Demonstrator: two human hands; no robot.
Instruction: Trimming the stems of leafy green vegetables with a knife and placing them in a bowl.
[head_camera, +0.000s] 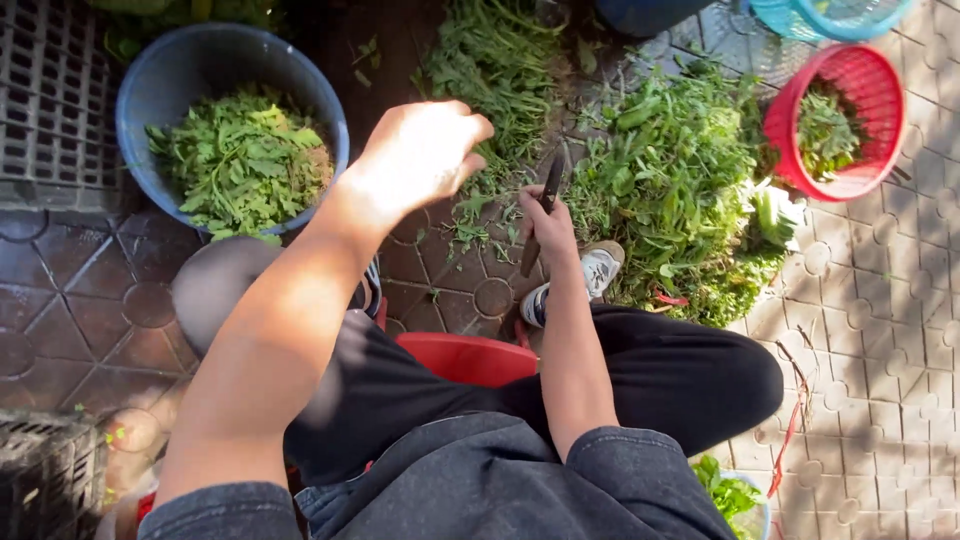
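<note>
From the head camera we look straight down at a seated person's lap, dark trousers and a red stool beneath them, on a tiled pavement.

In the upper middle of the frame our left hand is raised above the ground, fingers loosely curled inward and holding nothing that we can see (it is blurred, so a small leaf inside it could escape us). It hangs just right of a blue tub at the upper left, heaped with picked green leaves; the tub sits within easy arm's reach, likely so leaves can be dropped in without leaning.

At the centre our right hand is closed around the handle of a dark knife, blade pointing up the frame and away from the body. Below it a grey and white shoe rests on the tiles.

A large pile of leafy stems lies right of centre, touching the shoe's side, close to the knife hand. A red basket at the upper right holds more greens. Loose stems are scattered at the top centre.
</note>
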